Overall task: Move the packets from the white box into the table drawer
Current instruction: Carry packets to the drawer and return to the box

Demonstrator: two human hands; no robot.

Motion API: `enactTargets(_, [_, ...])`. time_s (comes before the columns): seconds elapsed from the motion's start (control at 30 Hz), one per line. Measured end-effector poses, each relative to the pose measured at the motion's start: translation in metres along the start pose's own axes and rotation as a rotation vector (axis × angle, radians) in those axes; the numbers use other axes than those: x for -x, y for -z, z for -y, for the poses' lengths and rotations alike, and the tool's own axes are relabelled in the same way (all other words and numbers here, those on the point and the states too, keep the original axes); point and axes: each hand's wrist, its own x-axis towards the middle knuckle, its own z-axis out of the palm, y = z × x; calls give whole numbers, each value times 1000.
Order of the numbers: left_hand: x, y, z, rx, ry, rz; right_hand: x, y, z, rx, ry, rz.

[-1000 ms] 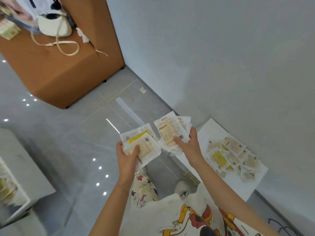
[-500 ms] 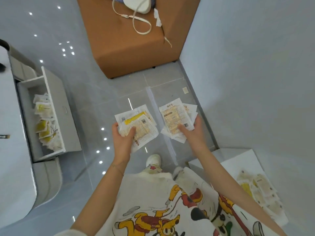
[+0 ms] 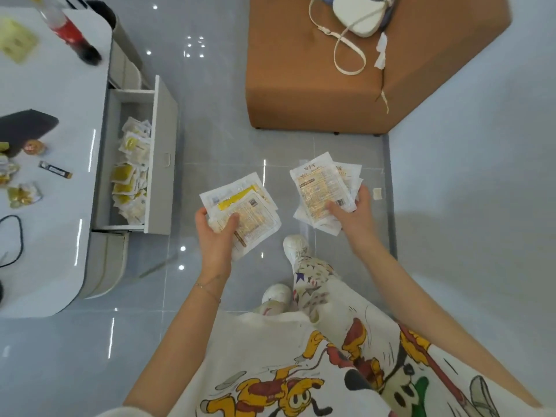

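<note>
My left hand (image 3: pixel 215 236) grips a small stack of clear-and-yellow packets (image 3: pixel 243 209) at the middle of the view, thumb on top. My right hand (image 3: pixel 353 216) holds a second fanned stack of white-and-orange packets (image 3: pixel 322 188) a little to the right. Both stacks hang over the grey floor. At the left, the white table's drawer (image 3: pixel 164 152) stands pulled open, with several yellow packets (image 3: pixel 131 173) lying inside it. The drawer is well left of both hands. The white box is out of view.
The white table (image 3: pixel 54 206) at the left carries a red bottle (image 3: pixel 70 34), a dark pouch, a black cable and small wrapped items. A brown cube seat (image 3: pixel 316 82) with a white bag (image 3: pixel 359 16) stands ahead. A pale wall (image 3: pixel 481 206) runs along the right.
The view has swung left: the white box left the frame and the table and open drawer came in and moved closer. Both hands kept hold of their packet stacks.
</note>
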Motion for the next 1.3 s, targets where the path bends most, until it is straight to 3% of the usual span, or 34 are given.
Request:
enactTargets(0.4, [-56,-5,-54,200,31,-390,-112,-74,82,190,1,354])
enactTargets(0.8, [-125,67,-79,403,88,-643,-180,-240,138,412,30,672])
enactTargets(1.3, [-239,161,-139,647,134,-856,-244,-452,220,375,59,694])
